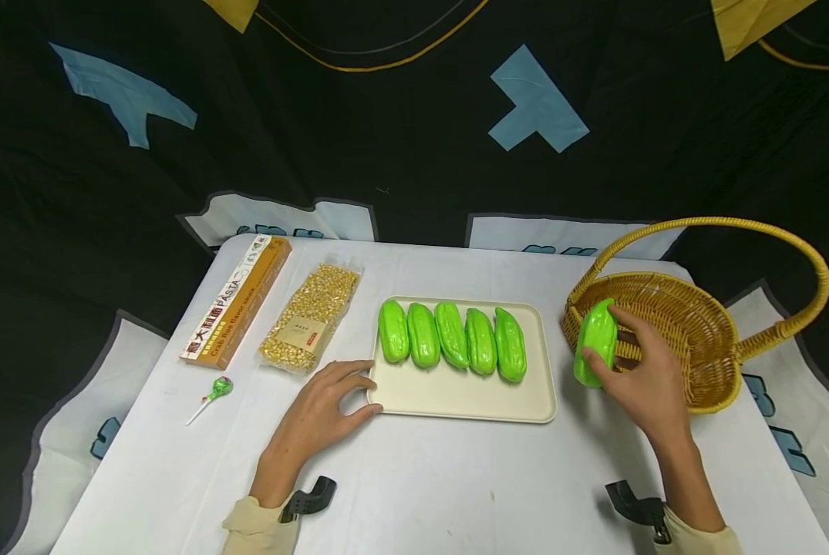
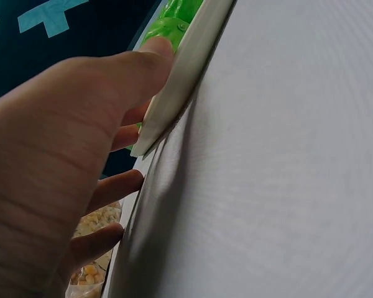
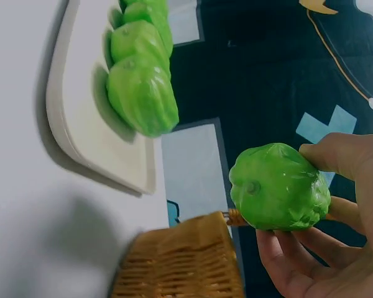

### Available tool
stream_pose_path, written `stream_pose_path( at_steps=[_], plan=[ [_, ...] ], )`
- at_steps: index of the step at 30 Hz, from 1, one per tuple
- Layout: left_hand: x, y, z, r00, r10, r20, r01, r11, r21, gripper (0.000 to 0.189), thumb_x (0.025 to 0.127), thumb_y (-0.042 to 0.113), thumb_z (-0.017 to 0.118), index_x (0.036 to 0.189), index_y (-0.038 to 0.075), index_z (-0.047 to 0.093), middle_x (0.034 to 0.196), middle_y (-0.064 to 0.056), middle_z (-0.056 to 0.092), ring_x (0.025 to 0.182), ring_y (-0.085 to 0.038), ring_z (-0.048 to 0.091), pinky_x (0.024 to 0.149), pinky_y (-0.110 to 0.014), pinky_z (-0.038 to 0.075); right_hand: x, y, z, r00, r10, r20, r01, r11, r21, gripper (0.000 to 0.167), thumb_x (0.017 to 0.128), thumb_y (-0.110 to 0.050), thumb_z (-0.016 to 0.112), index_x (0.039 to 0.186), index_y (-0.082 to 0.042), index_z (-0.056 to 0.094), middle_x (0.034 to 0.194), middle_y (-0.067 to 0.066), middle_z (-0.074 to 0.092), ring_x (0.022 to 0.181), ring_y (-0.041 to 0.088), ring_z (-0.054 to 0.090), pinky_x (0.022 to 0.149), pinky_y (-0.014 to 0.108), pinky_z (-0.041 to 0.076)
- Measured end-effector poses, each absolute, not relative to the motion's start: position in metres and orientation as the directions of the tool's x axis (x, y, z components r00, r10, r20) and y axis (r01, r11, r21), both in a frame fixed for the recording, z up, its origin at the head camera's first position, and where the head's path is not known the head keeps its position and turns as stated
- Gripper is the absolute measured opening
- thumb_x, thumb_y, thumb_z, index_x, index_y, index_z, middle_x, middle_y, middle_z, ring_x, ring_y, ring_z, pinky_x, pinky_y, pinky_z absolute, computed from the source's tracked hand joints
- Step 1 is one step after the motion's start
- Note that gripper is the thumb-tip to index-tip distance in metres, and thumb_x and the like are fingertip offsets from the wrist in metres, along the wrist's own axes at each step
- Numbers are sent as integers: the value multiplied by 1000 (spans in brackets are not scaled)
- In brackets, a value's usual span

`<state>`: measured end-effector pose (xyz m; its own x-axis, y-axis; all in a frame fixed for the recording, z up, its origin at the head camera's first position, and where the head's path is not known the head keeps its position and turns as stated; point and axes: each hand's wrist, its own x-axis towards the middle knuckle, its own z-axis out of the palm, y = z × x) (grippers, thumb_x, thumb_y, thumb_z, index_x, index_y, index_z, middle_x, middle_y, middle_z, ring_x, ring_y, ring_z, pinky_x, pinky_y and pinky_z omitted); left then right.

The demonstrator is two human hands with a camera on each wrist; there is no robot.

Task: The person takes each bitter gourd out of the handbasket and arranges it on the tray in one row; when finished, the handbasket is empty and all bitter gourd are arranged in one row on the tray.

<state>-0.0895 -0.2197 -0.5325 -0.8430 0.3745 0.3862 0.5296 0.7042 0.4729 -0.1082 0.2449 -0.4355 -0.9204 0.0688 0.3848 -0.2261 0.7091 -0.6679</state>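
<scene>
My right hand [image 1: 646, 374] holds a glossy, ridged green vegetable [image 1: 597, 343] between thumb and fingers, raised at the near left side of the wicker basket [image 1: 722, 393]. In the right wrist view, the stem end of this held vegetable [image 3: 280, 186] faces the camera. Several similar green vegetables [image 1: 451, 335] lie side by side in a row on the cream tray [image 1: 449, 401]. At the tray's near left corner rests my left hand [image 1: 327, 405], thumb and index finger spread along the edge. The left wrist view shows the thumb against the tray rim [image 2: 174, 93].
Left of the tray lie a clear bag of corn kernels [image 1: 310, 316], a long pasta box [image 1: 237, 301] and a lollipop [image 1: 213, 395]. The basket's tall arched handle [image 1: 719, 222] rises over the right side. A dark curtain [image 1: 386, 139] hangs behind the white table [image 1: 414, 478].
</scene>
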Motion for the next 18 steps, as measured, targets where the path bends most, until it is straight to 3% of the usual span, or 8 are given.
stream_pose_path(
  at_steps=[12, 18],
  plan=[
    [-90, -220, -532, -841, 376, 389, 533, 702, 472, 35, 85, 38, 94, 108, 15, 81, 142, -6, 70, 129, -27, 66, 114, -45, 53, -108, 228, -445, -922, 48, 384, -255, 673, -695, 76, 83, 0, 91, 151, -1, 58, 140, 26, 63, 116, 44, 68, 81, -2, 49],
    [-89, -220, -532, -844, 375, 385, 529, 706, 472, 35, 85, 38, 94, 108, 16, 81, 141, -5, 70, 128, -26, 66, 114, -45, 54, -112, 220, -452, -916, 19, 401, -277, 694, -665, 75, 81, 3, 91, 149, 1, 59, 133, 25, 65, 110, 41, 70, 80, -4, 45]
  ],
)
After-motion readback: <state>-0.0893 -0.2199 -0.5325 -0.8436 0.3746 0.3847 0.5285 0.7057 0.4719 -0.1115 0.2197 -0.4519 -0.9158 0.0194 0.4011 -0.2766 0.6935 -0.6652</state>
